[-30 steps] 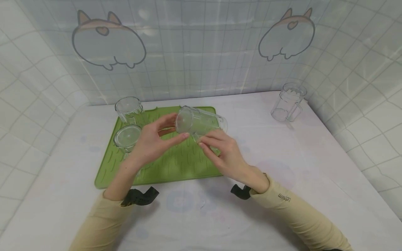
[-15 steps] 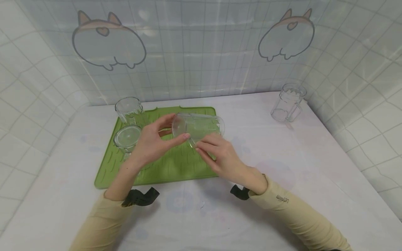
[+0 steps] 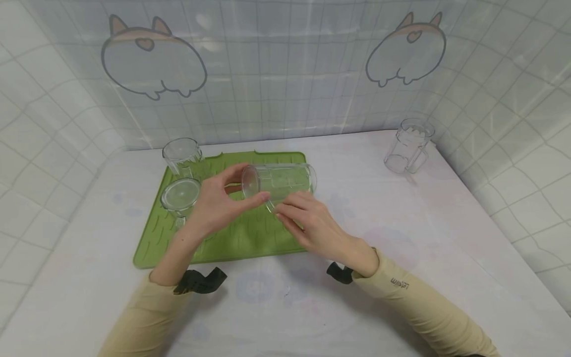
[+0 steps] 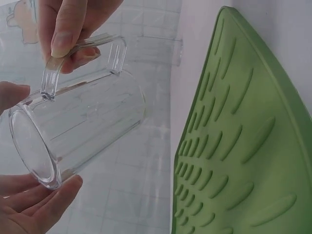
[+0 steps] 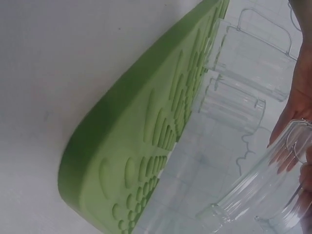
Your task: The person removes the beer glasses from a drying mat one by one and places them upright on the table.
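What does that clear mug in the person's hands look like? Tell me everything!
The clear mug is see-through, like glass or clear plastic; I can't tell which. It has a round base, a tall body with long straight lines, and a see-through handle. It's tipped on its side, held above the green mat. The left hand holds the base end, and the right hand pinches the handle.

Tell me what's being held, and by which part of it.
A clear mug, on its side above the green mat: the right grip pinches its handle, while the left grip holds it around the base end.
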`<state>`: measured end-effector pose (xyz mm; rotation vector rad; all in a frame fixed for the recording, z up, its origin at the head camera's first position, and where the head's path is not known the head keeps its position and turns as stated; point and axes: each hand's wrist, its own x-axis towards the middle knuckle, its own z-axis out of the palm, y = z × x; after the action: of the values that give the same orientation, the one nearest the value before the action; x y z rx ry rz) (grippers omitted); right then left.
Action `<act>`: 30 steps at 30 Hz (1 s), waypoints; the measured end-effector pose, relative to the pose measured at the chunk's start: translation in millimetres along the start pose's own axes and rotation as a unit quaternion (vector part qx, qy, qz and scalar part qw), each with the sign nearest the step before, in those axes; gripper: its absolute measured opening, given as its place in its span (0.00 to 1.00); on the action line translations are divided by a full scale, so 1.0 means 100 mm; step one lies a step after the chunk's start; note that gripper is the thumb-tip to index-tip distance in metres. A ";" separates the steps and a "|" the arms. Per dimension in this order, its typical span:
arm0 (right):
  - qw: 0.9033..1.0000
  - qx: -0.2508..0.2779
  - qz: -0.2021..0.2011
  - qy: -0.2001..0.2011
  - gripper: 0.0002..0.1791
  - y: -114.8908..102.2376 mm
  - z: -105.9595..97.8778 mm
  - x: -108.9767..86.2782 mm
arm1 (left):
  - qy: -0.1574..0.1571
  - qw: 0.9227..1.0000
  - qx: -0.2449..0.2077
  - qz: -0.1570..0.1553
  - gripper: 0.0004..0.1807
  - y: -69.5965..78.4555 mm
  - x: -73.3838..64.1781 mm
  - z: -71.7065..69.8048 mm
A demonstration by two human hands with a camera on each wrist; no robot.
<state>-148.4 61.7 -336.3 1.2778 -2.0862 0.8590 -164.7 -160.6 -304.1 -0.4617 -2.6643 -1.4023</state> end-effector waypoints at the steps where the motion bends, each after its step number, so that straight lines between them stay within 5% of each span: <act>1: 1.000 0.003 0.003 0.000 0.05 0.00 0.00 0.00 | 0.004 1.000 -0.001 0.006 0.41 0.00 0.00 0.00; 12: 0.998 0.048 0.029 0.030 0.04 0.01 -0.02 0.02 | 0.042 0.998 -0.013 0.038 0.38 0.00 -0.01 0.01; 30: 0.995 0.050 0.051 0.069 0.07 0.03 -0.10 0.04 | 0.079 0.995 -0.035 0.045 0.35 0.01 0.02 -0.07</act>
<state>-151.3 67.7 -328.0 1.1365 -2.0343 1.0784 -166.3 -165.4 -299.1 -0.4525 -2.4459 -1.4462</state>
